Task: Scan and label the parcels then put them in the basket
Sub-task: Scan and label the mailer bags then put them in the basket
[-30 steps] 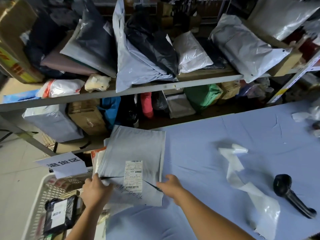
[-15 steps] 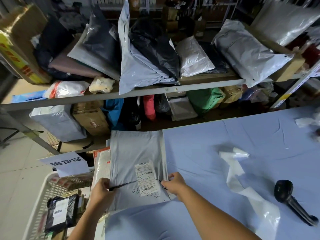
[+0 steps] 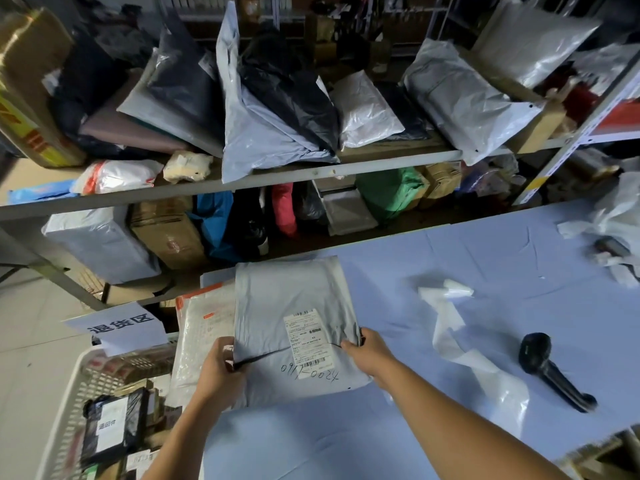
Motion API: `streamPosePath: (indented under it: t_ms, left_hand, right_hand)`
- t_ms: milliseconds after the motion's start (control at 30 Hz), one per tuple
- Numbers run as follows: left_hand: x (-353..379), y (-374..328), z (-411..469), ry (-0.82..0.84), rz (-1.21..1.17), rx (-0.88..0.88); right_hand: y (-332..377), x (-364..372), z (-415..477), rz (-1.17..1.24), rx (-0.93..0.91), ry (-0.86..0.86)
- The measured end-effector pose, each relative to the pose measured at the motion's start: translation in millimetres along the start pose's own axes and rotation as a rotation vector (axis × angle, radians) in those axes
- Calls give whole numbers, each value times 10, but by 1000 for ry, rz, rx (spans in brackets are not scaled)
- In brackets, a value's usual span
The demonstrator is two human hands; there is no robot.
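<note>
- Grey parcel (image 3: 294, 317) is at the worktop's (image 3: 485, 258) left edge, label (image 3: 306, 337) facing up.
- Left hand (image 3: 221, 372) pinches its left edge, right hand (image 3: 369, 351) grips the right edge.
- Basket (image 3: 74, 375) just left of it, scanner (image 3: 554, 375) well off to the right.

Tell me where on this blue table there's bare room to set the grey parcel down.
Bare cloth lies on the table between the grey parcel and the white backing strip, and along the far edge behind that strip. Crowded: the scanner right of the strip, the wrappers at the far right corner, and the basket on the left.
</note>
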State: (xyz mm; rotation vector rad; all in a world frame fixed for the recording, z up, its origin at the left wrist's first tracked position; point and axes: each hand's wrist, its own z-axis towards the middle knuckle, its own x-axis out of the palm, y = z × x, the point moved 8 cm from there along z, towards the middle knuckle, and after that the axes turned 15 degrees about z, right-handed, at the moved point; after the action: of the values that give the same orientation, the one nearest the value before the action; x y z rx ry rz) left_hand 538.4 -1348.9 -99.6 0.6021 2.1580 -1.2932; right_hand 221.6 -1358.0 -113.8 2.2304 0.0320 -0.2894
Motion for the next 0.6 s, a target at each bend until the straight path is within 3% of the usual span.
streamPosePath:
  t_ms: [300,600]
  left_hand:
    - [681,-521,-642,8,-54,51]
    - [1801,-780,-1638,-59,-79,-33]
  right_hand:
    - [-7,-1104,-369,-25,-186,-62]
    - [-724,-2183,-457,-88,-140,-5]
